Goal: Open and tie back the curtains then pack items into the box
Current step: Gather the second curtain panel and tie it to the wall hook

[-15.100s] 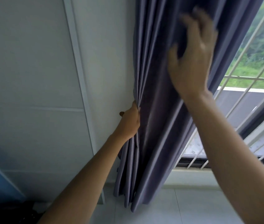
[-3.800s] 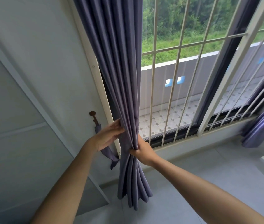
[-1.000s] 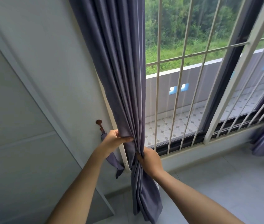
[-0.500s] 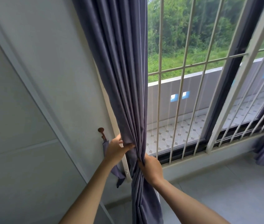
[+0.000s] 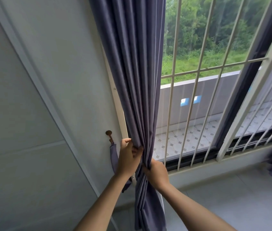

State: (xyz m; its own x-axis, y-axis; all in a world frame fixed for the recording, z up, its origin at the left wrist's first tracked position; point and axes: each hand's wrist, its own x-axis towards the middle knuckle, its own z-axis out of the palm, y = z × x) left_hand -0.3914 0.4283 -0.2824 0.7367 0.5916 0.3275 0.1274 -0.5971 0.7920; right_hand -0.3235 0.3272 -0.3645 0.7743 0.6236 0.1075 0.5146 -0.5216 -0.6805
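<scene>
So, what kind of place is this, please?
Probably a room in a home: a purple curtain hangs beside a barred window, with a tiled balcony and greenery outside.

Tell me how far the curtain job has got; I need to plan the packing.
Done: the curtain is drawn to the window's left edge, leaving the bars uncovered. In hand: the left hand and right hand pinch its folds into a bunch. Left: the tie-back strap hangs loose from the wall hook, not yet around the curtain. No box is in view.
</scene>
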